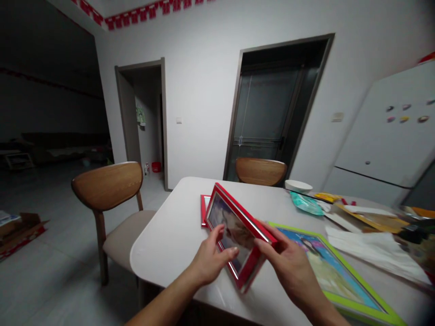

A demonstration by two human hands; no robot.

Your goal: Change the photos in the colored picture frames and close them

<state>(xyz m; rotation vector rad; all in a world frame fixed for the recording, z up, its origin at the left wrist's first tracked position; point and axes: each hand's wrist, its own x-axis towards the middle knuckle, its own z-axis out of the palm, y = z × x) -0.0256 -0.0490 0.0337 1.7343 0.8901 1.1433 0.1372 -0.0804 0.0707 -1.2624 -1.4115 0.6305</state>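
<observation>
A red picture frame (251, 265) is tilted up over the near part of the table, with a blurry picture behind its glass. My right hand (292, 262) grips its right edge, thumb on the front side and fingers around the back. In front of the frame's face is my left hand (212, 253), thumb and a finger spread apart; whether it touches the glass I cannot tell. Another red frame (203, 210) lies on the table, mostly hidden behind the held one. To the right lies a larger lime-green picture frame (353, 271), partly covered by my right hand and forearm.
The white table (170, 226) has a rounded left corner. At its right are a white bowl (298, 186), a teal plastic packet (306, 203), white paper (377, 251) and cardboard pieces (370, 219). Wooden chairs stand left (108, 188) and behind (261, 171).
</observation>
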